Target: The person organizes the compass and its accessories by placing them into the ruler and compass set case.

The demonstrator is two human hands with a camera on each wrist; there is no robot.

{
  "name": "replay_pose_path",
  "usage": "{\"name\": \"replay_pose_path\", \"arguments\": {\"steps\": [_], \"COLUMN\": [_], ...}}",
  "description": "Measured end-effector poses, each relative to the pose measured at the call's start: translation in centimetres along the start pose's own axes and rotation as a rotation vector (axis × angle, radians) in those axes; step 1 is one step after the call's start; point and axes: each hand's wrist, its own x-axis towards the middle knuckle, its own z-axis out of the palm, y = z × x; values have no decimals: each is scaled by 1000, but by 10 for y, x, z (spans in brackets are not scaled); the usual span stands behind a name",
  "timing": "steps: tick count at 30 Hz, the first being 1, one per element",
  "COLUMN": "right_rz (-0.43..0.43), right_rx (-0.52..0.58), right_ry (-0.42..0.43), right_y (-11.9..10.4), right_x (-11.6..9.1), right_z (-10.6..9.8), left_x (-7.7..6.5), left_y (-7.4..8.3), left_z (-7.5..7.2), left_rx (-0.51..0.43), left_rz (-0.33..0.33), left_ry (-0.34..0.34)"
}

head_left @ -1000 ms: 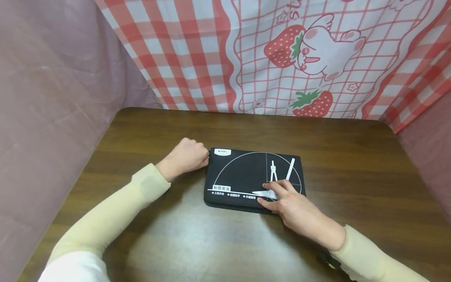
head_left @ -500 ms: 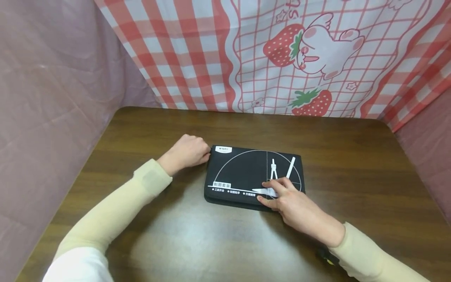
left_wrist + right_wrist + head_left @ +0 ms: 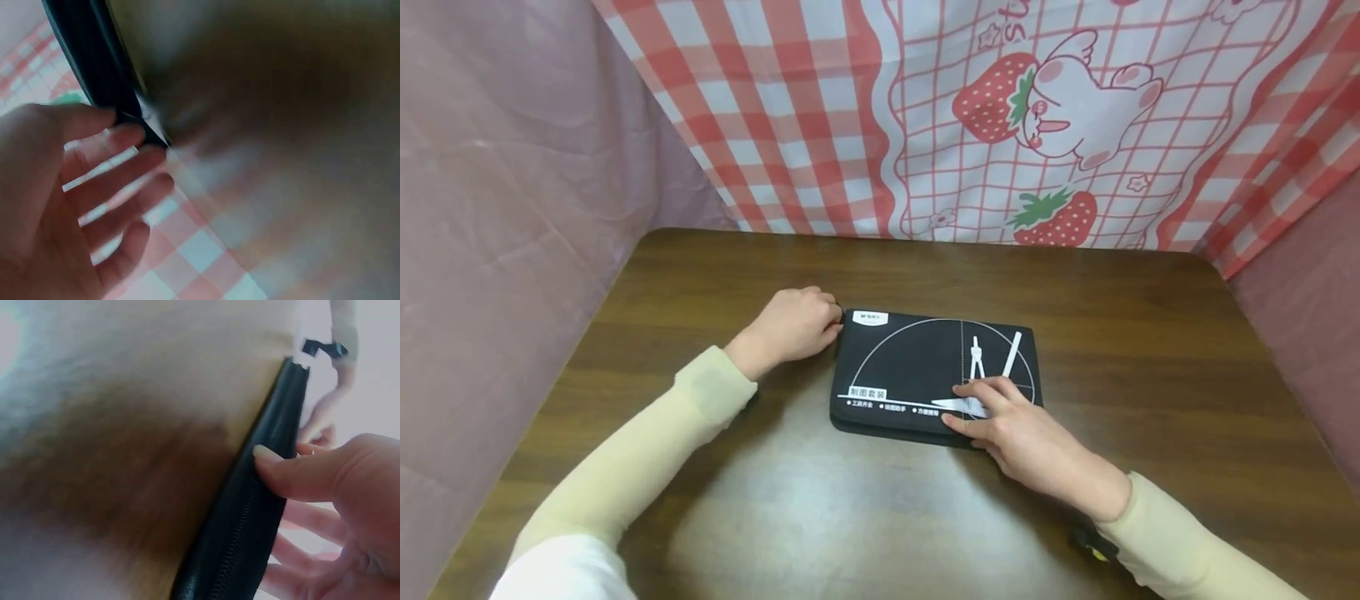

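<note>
A flat black zippered case (image 3: 910, 354) lies on the table, its cover printed with a white arc, a compass, a ruler and Chinese characters. At its far left corner, my left hand (image 3: 796, 323) has its thumb and index finger pinched on the corner end of the case; the other fingers are loosely bent in the left wrist view. My right hand (image 3: 1026, 429) grips the near right part, fingers over the cover. In the right wrist view, its thumb (image 3: 294, 475) lies against the zippered side (image 3: 240, 531). The zipper looks closed along the part that shows.
The brown wooden table (image 3: 760, 500) extends around the case. A red and white checked curtain (image 3: 805, 117) hangs along the back edge, with pinkish cloth (image 3: 535, 208) on the left side. A small dark device (image 3: 1092, 542) shows beneath the right wrist.
The left hand has turned slightly at the case's corner. The right hand keeps its place on the case. The whole head view has shifted a little.
</note>
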Motion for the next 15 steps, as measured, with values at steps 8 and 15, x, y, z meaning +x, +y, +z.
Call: {"name": "replay_pose_path", "arguments": {"steps": [8, 15], "right_rz": [16, 199], "right_rx": [12, 67], "right_ry": [-45, -66], "right_y": [5, 9], "right_x": [1, 4], "right_z": [-3, -14], "left_x": [-15, -27], "left_y": [35, 76], "left_z": [-7, -11], "left_rx": [44, -20], "left_rz": [-44, -12], "left_ry": [167, 119]}}
